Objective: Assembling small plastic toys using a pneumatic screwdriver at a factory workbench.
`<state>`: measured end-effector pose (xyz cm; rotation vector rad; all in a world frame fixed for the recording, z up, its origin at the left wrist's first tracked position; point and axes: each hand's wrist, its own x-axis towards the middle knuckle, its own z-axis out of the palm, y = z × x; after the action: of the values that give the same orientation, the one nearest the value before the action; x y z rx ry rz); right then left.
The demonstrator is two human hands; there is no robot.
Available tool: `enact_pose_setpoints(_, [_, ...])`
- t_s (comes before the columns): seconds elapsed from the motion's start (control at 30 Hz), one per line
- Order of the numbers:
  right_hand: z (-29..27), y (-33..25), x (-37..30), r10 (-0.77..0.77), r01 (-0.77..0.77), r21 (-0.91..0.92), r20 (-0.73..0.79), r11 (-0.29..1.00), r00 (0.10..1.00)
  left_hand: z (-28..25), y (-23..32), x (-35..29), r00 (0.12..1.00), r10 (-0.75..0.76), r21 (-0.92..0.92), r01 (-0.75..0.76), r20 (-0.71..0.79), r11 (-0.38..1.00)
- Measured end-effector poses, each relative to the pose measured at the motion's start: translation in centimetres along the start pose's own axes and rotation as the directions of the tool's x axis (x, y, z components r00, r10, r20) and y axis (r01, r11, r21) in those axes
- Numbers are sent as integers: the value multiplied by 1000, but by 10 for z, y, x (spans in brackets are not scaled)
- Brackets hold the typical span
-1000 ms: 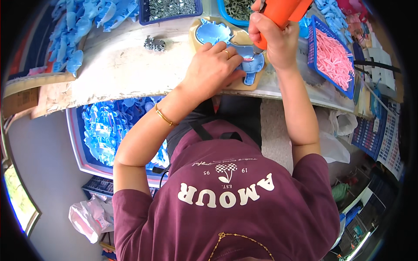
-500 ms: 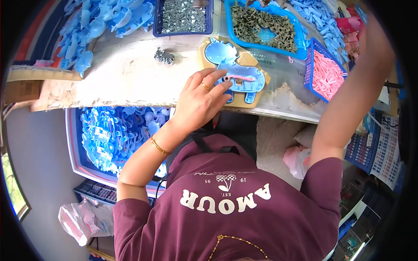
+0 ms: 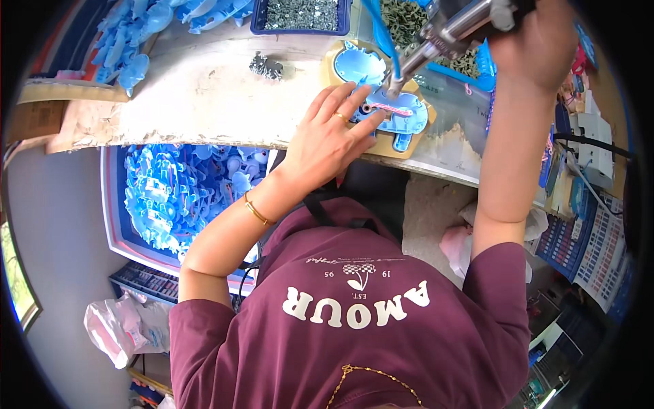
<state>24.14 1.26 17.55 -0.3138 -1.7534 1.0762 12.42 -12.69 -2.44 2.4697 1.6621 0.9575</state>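
A light blue plastic toy shell [image 3: 361, 65], shaped like an animal half, lies hollow side up in a tan jig [image 3: 424, 129] at the table's front edge. Inside it runs a thin pink strip [image 3: 392, 109]. My left hand [image 3: 325, 133] rests on the shell's near left part, fingers spread, covering some of it. Up to the right, my right hand [image 3: 535, 51] is closed around a power screwdriver [image 3: 453, 34] with a metal nose. The tool slants down to the left, its tip over the shell near the strip; whether it touches cannot be told.
A small pile of dark screws [image 3: 266, 66] lies left of the jig. Behind stand a dark blue tray of metal screws [image 3: 300, 17] and a bright blue tray of greenish parts [image 3: 405, 24]. More blue shells [image 3: 139, 27] lie far left; others fill a bin [image 3: 163, 204] below the table.
My right hand has come down and left from the upper right, bringing the screwdriver over the shell. My left hand stays on the shell. The view has shifted slightly.
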Motion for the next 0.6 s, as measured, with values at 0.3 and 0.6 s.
enact_pose_setpoints(0.3, [8,10,-26,105,-102,38,-90,994,990,3,0,0,1000,6,58,-7,10,998])
enact_pose_setpoints(0.6, [15,10,-37,147,-115,137,-246,984,958,5,2,-3,1000,-9,80,9,-8,997])
